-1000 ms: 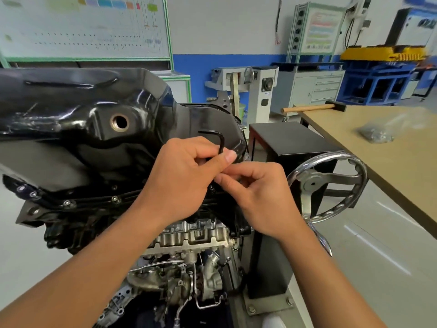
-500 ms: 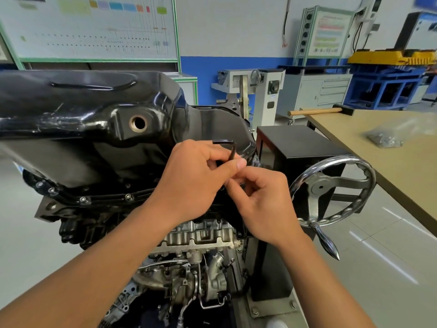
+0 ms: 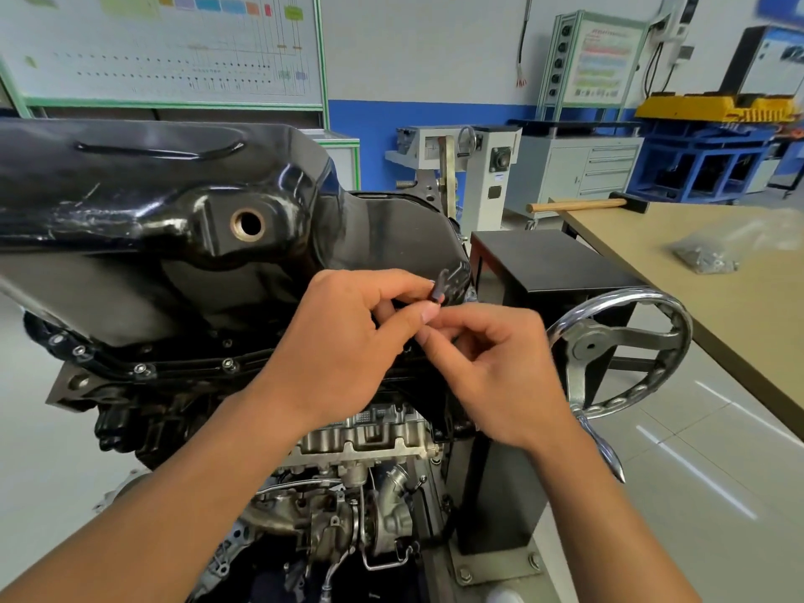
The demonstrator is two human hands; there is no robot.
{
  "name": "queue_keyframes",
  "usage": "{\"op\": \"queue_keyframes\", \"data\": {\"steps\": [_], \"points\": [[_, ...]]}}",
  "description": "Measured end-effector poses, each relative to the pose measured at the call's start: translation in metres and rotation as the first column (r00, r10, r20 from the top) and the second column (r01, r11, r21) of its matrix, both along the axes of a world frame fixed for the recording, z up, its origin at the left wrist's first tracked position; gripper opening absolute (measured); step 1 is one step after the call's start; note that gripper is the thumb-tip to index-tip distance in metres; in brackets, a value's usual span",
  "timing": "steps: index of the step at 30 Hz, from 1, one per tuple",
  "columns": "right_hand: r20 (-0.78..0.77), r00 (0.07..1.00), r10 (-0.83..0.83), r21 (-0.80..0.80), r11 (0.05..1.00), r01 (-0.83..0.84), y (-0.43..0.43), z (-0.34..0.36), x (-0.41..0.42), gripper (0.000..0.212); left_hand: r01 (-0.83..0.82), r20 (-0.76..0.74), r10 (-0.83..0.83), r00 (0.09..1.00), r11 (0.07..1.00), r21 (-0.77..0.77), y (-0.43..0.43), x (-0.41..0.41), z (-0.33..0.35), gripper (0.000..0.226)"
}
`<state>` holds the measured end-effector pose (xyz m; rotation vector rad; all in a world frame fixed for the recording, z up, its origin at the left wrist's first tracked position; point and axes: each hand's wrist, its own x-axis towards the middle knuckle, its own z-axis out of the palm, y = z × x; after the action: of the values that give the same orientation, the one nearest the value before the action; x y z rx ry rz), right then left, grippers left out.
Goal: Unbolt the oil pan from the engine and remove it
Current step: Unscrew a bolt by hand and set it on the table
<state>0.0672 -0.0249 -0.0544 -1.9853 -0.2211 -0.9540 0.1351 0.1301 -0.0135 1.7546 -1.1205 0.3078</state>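
left hand (image 3: 343,341) pinches hex key (image 3: 440,287) at oil pan (image 3: 174,237) edge

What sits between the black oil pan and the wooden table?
In the head view, the stand's black box and a chrome handwheel sit between oil pan and table.

No legible text on wall board (image 3: 165,45) or panel (image 3: 602,58).
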Motion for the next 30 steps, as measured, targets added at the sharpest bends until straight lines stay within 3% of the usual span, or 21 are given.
{"op": "queue_keyframes", "data": {"steps": [2, 6, 13, 16, 19, 21, 26, 30], "points": [[0.090, 0.996, 0.012, 0.074, 0.997, -0.019, -0.004, 0.009, -0.005, 0.005, -0.008, -0.025, 0.007, 1.000, 0.999, -0.053, -0.001, -0.001, -0.003, 0.011], [0.153, 0.987, 0.050, 0.027, 0.998, -0.055, -0.002, 0.019, -0.011, 0.019, -0.018, -0.111, -0.002, 0.994, 0.983, -0.181, -0.007, -0.002, -0.006, 0.010], [0.209, 0.977, -0.049, 0.161, 0.987, 0.015, 0.007, 0.021, -0.002, 0.008, -0.084, 0.065, 0.098, 0.993, 0.977, -0.194, -0.013, -0.005, -0.005, 0.025], [0.202, 0.978, -0.053, 0.097, 0.995, 0.034, 0.006, 0.022, -0.001, 0.006, -0.079, 0.103, 0.092, 0.990, 0.989, -0.125, -0.010, -0.004, -0.006, 0.017], [0.201, 0.978, -0.060, -0.022, 0.998, 0.066, 0.004, 0.023, -0.002, 0.009, 0.077, 0.009, -0.077, 0.997, 0.997, -0.013, -0.004, -0.001, -0.009, 0.029], [0.189, 0.981, -0.033, -0.098, 0.994, 0.052, 0.004, 0.023, -0.003, 0.006, 0.127, 0.031, -0.127, 0.991, 0.992, 0.004, -0.002, 0.000, -0.010, 0.026], [0.223, 0.975, -0.020, -0.023, 0.999, 0.026, 0.010, 0.018, -0.001, 0.011, 0.008, 0.055, -0.002, 0.998, 0.992, -0.124, -0.004, 0.001, -0.016, 0.011], [0.231, 0.970, -0.079, 0.036, 0.997, 0.073, 0.015, 0.017, 0.005, 0.009, -0.107, 0.068, 0.119, 0.991, 0.982, -0.154, -0.009, 0.001, -0.017, 0.023]]}}
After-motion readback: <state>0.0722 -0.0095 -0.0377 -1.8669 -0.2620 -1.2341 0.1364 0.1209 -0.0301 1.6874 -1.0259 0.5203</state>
